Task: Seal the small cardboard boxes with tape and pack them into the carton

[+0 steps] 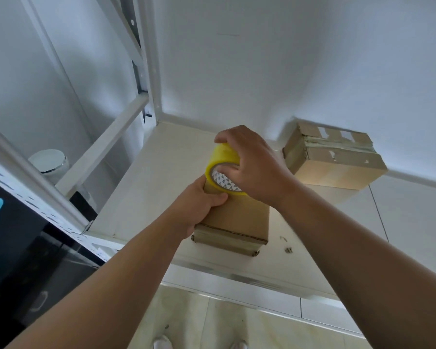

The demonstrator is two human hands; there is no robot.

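Observation:
A small brown cardboard box (239,220) lies on the white shelf surface (146,177), its near end taped. My left hand (196,205) grips the box's left side, thumb on its top. My right hand (252,165) holds a yellow tape roll (220,167) at the box's far end, fingers curled through the roll's core. A second box (335,159), closed with strips of tape, sits at the back right against the wall.
White metal rack posts and a diagonal brace (103,144) stand to the left. A white round bin (51,162) is on the floor beyond. A dark appliance (15,248) fills the lower left. Small scraps (287,248) lie near the box.

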